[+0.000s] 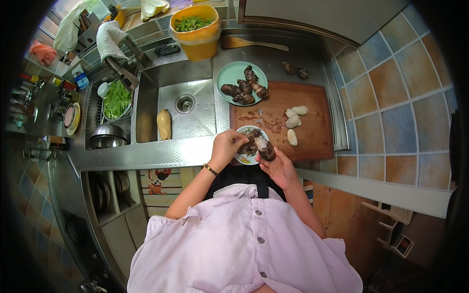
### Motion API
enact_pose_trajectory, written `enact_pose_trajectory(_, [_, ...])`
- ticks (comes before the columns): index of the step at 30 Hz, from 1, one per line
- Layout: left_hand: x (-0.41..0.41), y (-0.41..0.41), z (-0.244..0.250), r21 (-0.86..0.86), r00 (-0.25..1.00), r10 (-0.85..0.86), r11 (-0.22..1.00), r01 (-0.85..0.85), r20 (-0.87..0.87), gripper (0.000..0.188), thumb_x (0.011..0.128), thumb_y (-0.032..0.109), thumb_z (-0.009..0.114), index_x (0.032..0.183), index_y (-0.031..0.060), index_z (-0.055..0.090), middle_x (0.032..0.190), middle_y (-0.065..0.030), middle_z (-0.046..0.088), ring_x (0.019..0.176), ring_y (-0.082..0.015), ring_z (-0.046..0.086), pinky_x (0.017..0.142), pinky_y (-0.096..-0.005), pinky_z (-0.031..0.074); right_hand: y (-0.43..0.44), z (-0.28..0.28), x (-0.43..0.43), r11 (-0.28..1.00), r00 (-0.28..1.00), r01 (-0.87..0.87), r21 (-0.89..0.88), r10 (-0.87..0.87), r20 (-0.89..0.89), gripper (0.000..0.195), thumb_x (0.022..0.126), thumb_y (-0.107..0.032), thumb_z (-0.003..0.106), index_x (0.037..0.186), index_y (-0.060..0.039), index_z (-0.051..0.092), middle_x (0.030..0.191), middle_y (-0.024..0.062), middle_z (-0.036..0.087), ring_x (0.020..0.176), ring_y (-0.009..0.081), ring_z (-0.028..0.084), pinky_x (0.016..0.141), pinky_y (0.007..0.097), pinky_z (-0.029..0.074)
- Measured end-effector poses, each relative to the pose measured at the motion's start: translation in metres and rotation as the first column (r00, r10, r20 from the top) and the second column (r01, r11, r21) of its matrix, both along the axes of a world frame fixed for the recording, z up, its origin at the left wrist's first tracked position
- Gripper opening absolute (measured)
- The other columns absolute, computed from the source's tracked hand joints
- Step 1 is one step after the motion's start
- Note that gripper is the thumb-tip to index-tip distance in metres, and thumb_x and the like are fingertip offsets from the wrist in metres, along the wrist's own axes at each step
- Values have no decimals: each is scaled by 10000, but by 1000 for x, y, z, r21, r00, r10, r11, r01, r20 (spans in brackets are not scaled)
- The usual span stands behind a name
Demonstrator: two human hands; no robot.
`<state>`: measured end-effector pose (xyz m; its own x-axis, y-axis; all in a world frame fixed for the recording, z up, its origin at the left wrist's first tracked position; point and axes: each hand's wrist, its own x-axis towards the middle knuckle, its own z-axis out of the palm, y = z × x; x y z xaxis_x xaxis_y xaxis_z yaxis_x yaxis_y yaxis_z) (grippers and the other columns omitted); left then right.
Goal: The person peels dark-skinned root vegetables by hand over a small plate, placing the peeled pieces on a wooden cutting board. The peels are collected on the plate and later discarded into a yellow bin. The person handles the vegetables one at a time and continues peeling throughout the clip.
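Note:
My right hand (280,168) grips a dark, hairy taro corm (267,152) whose upper end is bared to pale flesh. Close by on its left, my left hand (226,146) has thumb and fingertips pinched together on a scrap of dark peel (246,143); the exact grip is small to see. Beneath both hands is a small white patterned dish (244,159) holding brown peelings. Several peeled taros (293,121) lie on the wooden cutting board (311,99). Behind the dish, a mint-green plate (229,75) carries several unpeeled taros (243,88).
A steel sink (196,124) at left holds a butternut squash (164,124), under a towel-wrapped faucet (126,78). Greens (117,99) fill a colander beside it. Behind stand a yellow bin (199,49) with green pods and a wooden spatula (256,44). A tiled wall (397,124) bounds the right.

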<state>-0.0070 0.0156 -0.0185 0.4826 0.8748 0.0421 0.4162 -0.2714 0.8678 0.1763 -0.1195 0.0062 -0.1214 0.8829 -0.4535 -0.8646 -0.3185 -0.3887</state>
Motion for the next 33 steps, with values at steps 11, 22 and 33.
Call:
enact_pose_trajectory(11, [-15,11,35,-166,906,-253,932,323,340,292,927,116,682,1213,62,699,1045,-47,684,878,-117,644,669,-267,514,0,13,3,999,877,-50,-12,50,478,376,1017,-248,588,1331,-46,547,1169,58,665,1023,126,665,816,300,593])
enact_pose_trajectory(22, [-19,22,41,-599,906,-237,688,411,349,279,947,161,694,1174,-1,699,907,-29,707,768,-75,651,577,-212,501,3,10,-1,999,848,-48,19,31,530,381,1029,-276,585,1328,-47,530,1068,20,622,943,92,643,699,240,544])
enact_pose_trajectory(33, [-19,24,35,-653,921,-219,653,383,321,273,938,165,709,1131,-27,717,856,-50,710,728,-73,636,590,-209,492,5,0,-1,1000,814,-23,-4,21,580,380,1031,-294,583,1293,-19,576,1056,22,684,879,87,664,690,213,503])
